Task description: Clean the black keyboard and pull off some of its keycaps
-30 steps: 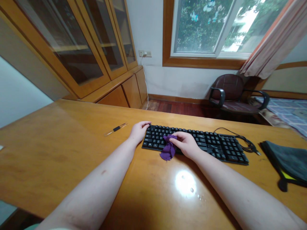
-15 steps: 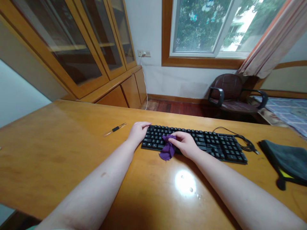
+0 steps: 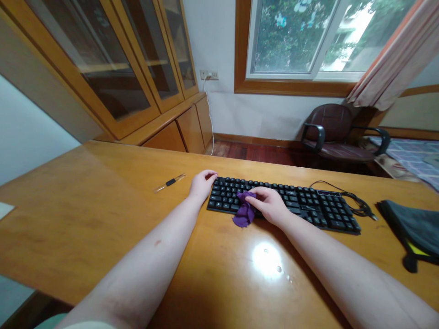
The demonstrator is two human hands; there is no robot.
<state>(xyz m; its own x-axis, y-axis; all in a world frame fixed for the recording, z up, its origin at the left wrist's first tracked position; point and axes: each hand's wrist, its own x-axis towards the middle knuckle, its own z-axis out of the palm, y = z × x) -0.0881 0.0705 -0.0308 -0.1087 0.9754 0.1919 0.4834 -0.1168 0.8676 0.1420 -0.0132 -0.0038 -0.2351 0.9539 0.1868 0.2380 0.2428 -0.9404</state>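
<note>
A black keyboard [image 3: 308, 201] lies across the wooden desk in front of me. At its far left corner my left hand [image 3: 203, 183] grips the edge, fingers curled together around it. Pinched in my right hand [image 3: 269, 204] is a small purple cloth [image 3: 244, 211], pressed against the keys left of the middle. The cloth's lower end drapes over the keyboard's near edge onto the desk. My right hand covers some of the keys beneath it. The coiled keyboard cable [image 3: 360, 206] rests behind the right end.
Left of my left hand lies a thin clear stick with a black middle [image 3: 170, 182]. A dark grey pouch [image 3: 411, 224] with a yellow patch sits at the desk's right. Beyond the desk [image 3: 103, 205] stand a glass-fronted cabinet [image 3: 137, 123] and an armchair [image 3: 329, 128].
The view has shifted slightly, so everything sits a little further right. Both hands keep their holds, and the cloth stays on nearly the same keys.
</note>
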